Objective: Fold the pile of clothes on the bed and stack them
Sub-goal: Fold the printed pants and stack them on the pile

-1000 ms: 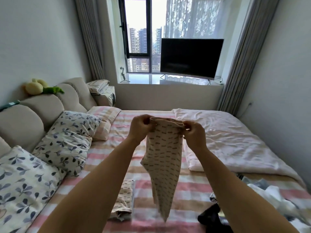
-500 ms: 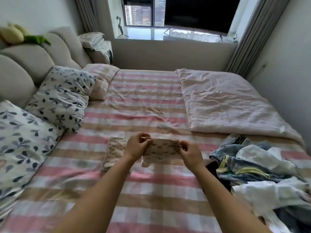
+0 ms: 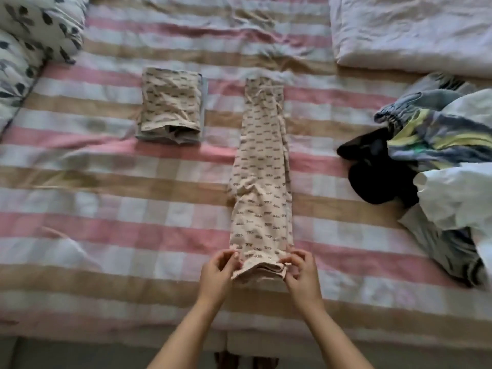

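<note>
Pants [image 3: 262, 182] lie flat on the bed [image 3: 106, 182] as one narrow strip with the legs doubled together. Their long axis runs straight away from the person. The near end sits at the hands and the far end reaches well up the striped cover. The coming fold likely turns on that line — the near end has to travel along it toward the far end, so both hands would need to lift evenly.

Neither hand is nearer, since each holds one near corner. The left hand [image 3: 217, 272] pinches the left corner and the right hand [image 3: 302, 275] pinches the right, fingers curled on the layered hem, forearms converging from below.

A folded stack [image 3: 170, 105] sits left of the pants' far end, apart from them. The unfolded pile [image 3: 439, 155] lies well to the pants' right — untouched.
</note>
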A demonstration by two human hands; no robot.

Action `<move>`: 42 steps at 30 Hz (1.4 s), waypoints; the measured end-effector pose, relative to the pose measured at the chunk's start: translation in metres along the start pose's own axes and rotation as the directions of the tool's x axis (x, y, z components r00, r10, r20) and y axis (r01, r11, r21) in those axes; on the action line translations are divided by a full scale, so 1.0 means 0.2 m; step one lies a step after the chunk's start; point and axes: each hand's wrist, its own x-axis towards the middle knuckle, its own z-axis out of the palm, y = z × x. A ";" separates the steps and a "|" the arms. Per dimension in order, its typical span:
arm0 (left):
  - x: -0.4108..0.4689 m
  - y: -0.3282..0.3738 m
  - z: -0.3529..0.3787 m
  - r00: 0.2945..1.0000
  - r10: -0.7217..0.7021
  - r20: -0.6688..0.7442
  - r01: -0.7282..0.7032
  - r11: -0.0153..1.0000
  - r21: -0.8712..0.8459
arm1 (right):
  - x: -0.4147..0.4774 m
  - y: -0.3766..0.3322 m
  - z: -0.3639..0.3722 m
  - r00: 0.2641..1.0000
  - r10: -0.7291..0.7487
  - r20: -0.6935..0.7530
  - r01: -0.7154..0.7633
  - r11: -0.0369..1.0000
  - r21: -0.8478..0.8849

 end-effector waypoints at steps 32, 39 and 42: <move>0.16 -0.15 0.06 0.973 0.069 -0.222 -0.028 0.983 0.182 | 0.14 0.10 0.16 0.918 0.176 -0.355 -0.222 0.970 -0.094; 0.35 -0.09 0.08 0.974 0.097 -0.205 -0.047 0.971 0.234 | 0.31 0.06 0.16 0.911 0.221 -0.347 -0.316 0.916 -0.246; 0.35 -0.10 0.08 0.976 0.065 -0.209 -0.017 0.974 0.224 | 0.29 0.09 0.14 0.878 0.225 -0.423 -0.325 0.928 -0.181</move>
